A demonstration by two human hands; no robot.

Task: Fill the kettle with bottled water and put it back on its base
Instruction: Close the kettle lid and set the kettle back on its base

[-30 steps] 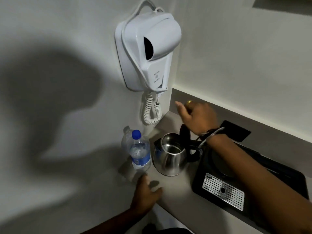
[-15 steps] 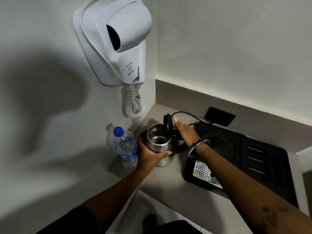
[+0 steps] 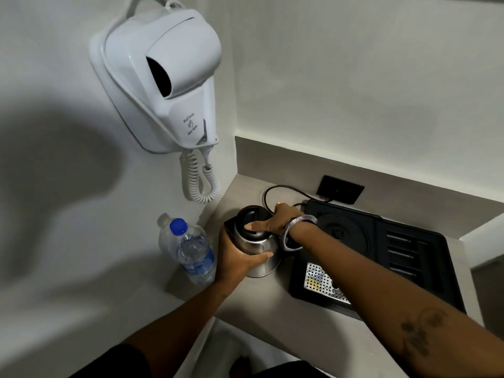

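A steel kettle [image 3: 260,264] with a black lid [image 3: 252,214] stands on the grey counter, left of its round black base [image 3: 343,236]. The lid is down over the mouth. My left hand [image 3: 237,257] wraps the kettle's left side. My right hand [image 3: 272,221] rests on top of the lid, fingers pressing it. A clear water bottle [image 3: 193,249] with a blue cap [image 3: 178,226] and blue label stands upright just left of the kettle, cap on, close to my left wrist.
The base sits in a black tray [image 3: 409,268] with a perforated metal drip grate [image 3: 321,285]. A black cord [image 3: 275,190] loops to a wall socket [image 3: 341,189]. A white wall hair dryer [image 3: 163,83] with coiled cable hangs above. Counter edge [image 3: 272,342] is near me.
The kettle's lid, open before, has been pushed down shut by my right hand. My left hand moved from the counter edge onto the kettle's side and stays there.
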